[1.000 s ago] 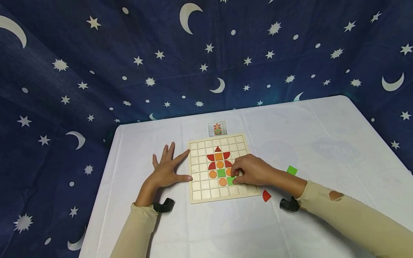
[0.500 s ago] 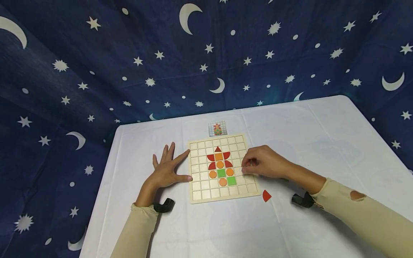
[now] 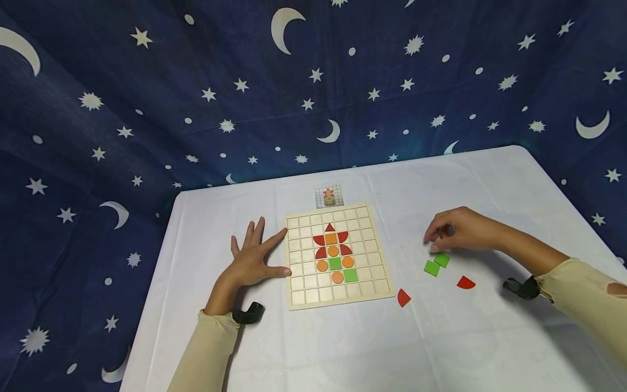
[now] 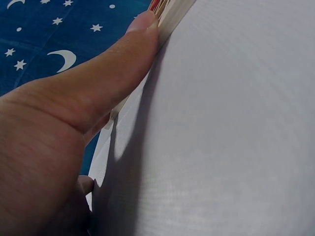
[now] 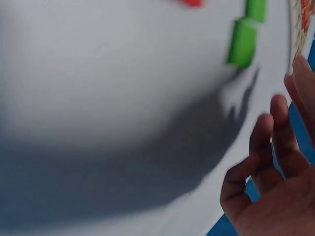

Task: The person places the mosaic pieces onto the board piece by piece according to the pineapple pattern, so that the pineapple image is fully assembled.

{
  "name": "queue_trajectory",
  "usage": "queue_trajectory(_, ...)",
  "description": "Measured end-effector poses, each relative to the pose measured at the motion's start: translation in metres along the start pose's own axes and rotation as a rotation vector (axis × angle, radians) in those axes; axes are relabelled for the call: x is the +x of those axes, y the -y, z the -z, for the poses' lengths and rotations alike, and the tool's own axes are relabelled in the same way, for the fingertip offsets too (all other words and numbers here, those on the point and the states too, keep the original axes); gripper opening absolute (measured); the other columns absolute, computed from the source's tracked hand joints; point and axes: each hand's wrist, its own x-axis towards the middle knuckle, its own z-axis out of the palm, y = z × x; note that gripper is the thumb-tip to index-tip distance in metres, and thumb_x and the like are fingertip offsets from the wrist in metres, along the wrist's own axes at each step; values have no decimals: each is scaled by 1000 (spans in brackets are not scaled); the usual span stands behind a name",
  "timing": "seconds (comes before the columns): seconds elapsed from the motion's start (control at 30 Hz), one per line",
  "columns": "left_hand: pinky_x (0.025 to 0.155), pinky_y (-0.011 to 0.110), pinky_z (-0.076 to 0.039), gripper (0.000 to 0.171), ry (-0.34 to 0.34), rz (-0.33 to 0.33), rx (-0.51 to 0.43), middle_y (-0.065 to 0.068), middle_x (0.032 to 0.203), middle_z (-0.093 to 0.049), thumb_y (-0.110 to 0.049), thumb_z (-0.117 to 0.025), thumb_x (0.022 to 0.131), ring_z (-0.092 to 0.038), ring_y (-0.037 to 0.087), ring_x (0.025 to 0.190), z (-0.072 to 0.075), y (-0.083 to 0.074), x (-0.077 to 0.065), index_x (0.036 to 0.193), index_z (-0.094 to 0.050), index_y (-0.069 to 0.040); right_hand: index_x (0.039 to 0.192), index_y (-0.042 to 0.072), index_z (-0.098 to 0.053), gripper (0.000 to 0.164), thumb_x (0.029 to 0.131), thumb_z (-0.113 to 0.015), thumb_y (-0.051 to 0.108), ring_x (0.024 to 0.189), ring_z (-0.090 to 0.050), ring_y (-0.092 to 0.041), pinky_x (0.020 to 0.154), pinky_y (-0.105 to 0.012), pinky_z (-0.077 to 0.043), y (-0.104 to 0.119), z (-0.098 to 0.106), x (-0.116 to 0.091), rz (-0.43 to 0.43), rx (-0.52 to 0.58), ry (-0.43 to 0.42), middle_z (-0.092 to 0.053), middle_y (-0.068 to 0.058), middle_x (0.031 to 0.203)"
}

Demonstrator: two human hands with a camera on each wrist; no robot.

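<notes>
My left hand lies with fingers spread at the left edge of a pale wooden grid board; thumb and index fingertip touch its rim. In the left wrist view the thumb presses along the board's side. Red, orange and green pieces form a figure on the grid, including a red triangle, an orange square and a green square. Over the table at right, my right hand hovers with loosely bent fingers, holding nothing. Two loose green squares lie just below its fingertips.
Behind the board lies a small pattern card with a similar coloured figure. Two red quarter-circle pieces lie on the white tablecloth: one red piece by the board's lower right corner, another red piece farther right. A starry blue curtain hangs behind.
My right hand has left the board and moved right, to above the loose green squares. The green square it was touching stays on the grid. My left hand has not moved.
</notes>
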Motion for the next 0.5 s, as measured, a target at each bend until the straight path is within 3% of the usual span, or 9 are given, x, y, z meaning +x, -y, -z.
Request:
queue_trajectory(0.1,111,79,16,105,2,0,0,17,173,4,-67,-84,68,14,43,158,0,0,0,158,-38,-36,100,24,-79,26,76,-90,20,77,-55,-9,68,-22,-49,-13,-2,-7,-13,36,70,-66,7,87)
queue_trajectory(0.2,111,79,15,105,1,2,6,17,173,4,-67,-84,68,14,44,158,0,0,-1,158,-39,-36,101,26,-79,30,74,-91,22,77,-55,-9,67,-21,-49,-21,-6,-12,-11,53,86,-65,6,88)
queue_trajectory(0.5,111,79,15,106,-3,3,3,16,173,4,-68,-84,68,14,43,158,-1,-1,-1,158,-38,-36,95,27,-80,22,77,-90,20,75,-54,-7,67,-21,-48,-24,-16,-15,19,13,-79,-65,12,86)
